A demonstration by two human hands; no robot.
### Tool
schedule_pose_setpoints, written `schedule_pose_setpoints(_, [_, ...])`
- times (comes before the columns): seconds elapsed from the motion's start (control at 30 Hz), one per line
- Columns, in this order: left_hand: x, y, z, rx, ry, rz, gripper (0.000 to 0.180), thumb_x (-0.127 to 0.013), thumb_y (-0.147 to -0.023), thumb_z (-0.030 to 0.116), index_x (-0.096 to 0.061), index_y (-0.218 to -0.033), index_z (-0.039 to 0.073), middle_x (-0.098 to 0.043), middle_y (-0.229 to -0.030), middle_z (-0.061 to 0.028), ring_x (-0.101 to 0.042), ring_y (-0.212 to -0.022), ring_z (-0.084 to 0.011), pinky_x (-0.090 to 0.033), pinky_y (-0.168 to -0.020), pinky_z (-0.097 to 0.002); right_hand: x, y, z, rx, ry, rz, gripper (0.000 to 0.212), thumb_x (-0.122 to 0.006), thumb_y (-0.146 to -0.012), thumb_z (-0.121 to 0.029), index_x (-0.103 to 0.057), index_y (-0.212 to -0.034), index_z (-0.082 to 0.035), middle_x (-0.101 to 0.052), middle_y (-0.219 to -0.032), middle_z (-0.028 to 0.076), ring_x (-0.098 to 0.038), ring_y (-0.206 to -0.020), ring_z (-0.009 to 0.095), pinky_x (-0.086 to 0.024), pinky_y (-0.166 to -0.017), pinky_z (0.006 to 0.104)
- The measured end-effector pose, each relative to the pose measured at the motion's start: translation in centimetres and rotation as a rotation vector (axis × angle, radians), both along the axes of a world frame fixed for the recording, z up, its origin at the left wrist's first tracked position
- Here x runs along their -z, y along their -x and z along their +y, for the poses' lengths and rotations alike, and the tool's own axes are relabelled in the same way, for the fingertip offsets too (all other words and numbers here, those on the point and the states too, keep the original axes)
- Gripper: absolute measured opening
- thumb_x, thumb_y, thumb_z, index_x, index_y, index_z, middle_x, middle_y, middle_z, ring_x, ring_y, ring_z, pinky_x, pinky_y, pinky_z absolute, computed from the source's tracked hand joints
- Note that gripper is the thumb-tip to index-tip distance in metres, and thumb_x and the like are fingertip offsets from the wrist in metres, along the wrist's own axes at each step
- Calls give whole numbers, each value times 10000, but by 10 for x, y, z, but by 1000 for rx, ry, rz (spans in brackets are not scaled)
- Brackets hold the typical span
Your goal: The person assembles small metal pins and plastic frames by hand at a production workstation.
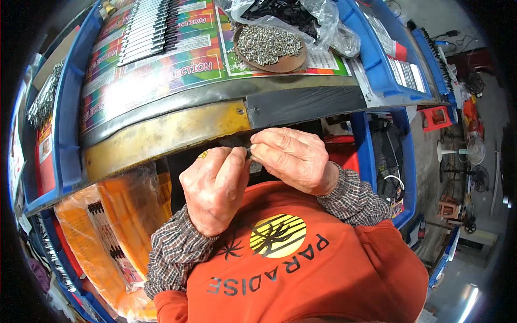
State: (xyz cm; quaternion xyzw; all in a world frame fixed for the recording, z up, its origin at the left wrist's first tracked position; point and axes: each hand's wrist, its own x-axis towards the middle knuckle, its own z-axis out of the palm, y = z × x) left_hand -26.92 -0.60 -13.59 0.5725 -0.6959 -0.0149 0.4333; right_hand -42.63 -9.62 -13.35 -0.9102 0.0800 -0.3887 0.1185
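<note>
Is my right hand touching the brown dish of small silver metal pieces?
Apart. The head view shows the right hand below the workbench's black front strip, which plainly separates it from the brown dish.

Gloss Above, Weave Below

Glossy printed sheeting point(145, 78) covers the worktop point(177, 107), whose near edge bears a scuffed, metallic-looking yellow strip point(177, 135) and a dull, scratched black strip point(301, 107). Toward the far edge, pins point(269, 43) gleam as bright metal in a matt brown dish point(283, 66), beside a crinkled, clear plastic bag point(336, 32). Smooth blue plastic forms the bin point(377, 60) at the right edge. The shirt point(323, 264) is matt cloth; the sleeves point(175, 245) are wrinkled woven cloth. The held piece point(249, 154) is too hidden to judge.
</note>
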Motion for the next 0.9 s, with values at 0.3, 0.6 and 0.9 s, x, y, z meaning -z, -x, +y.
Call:
schedule_pose_setpoints(0.3, [3,-1,-7,35,82,-49,261,-691,-639,-5,-594,-881,12,-558,-724,-81,-553,-564,-219,-451,-482,-310,-4,0,-6,-6,-322,-16,155,-680,-741,12,-615,-880,-11,-627,-802,97,-643,-695,211,-527,-583,269])
schedule_pose_setpoints(0.6, [-8,2,-16,52,107,-106,274,-686,-635,21,-598,-894,11,-538,-719,-72,-540,-546,-205,-439,-464,-301,-33,1,-3,84,-1509,98,131,-570,-890,-103,-606,-889,23,-581,-637,26,-511,-470,35,-397,-431,168])
schedule_pose_setpoints(0.9, [-12,2,-22,38,142,-105,272,-687,-636,35,-595,-891,20,-527,-722,-68,-527,-533,-201,-430,-455,-312,-42,0,-13,70,-1339,112,108,-596,-877,-88,-618,-871,17,-594,-637,25,-526,-492,40,-416,-439,163])
